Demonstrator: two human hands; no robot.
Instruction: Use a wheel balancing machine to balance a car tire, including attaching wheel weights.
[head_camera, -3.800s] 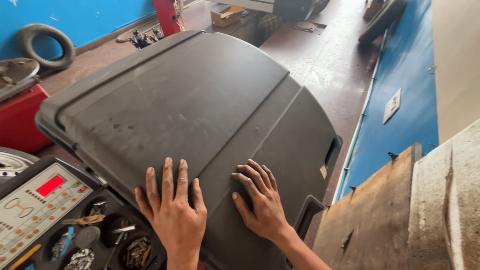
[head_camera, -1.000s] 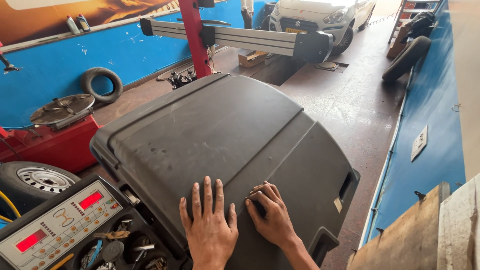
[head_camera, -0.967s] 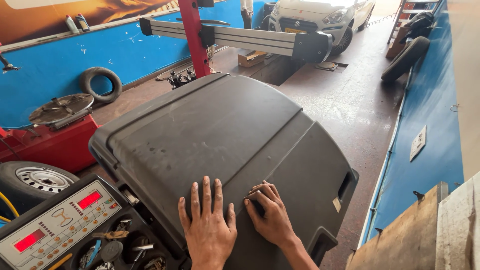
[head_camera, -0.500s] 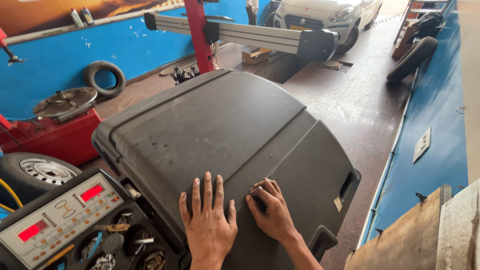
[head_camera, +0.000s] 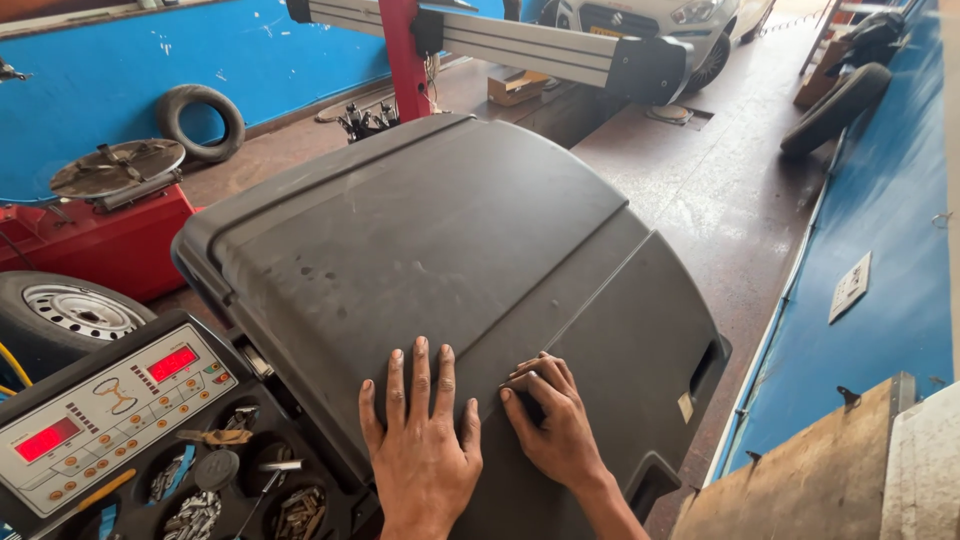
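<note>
A big dark grey curved plastic hood (head_camera: 440, 240) fills the middle of the view, tilted down over a machine. My left hand (head_camera: 420, 440) lies flat on its near edge, fingers spread and pointing away from me. Just to its right, my right hand (head_camera: 555, 425) rests on the same cover with its fingers curled against a seam in the plastic. Neither hand holds anything.
At lower left sits a control panel with two red displays (head_camera: 110, 410) above a tray of small weights (head_camera: 240, 490). A wheel (head_camera: 60, 315), a red tyre machine (head_camera: 110, 215), a loose tyre (head_camera: 205, 120), a red post with grey beam (head_camera: 530, 45), a white car (head_camera: 660, 20) and a wooden board (head_camera: 810, 480) surround it.
Both hands stay on the hood. The view has drifted, so the hood and the control panel sit further right and lower than before.
</note>
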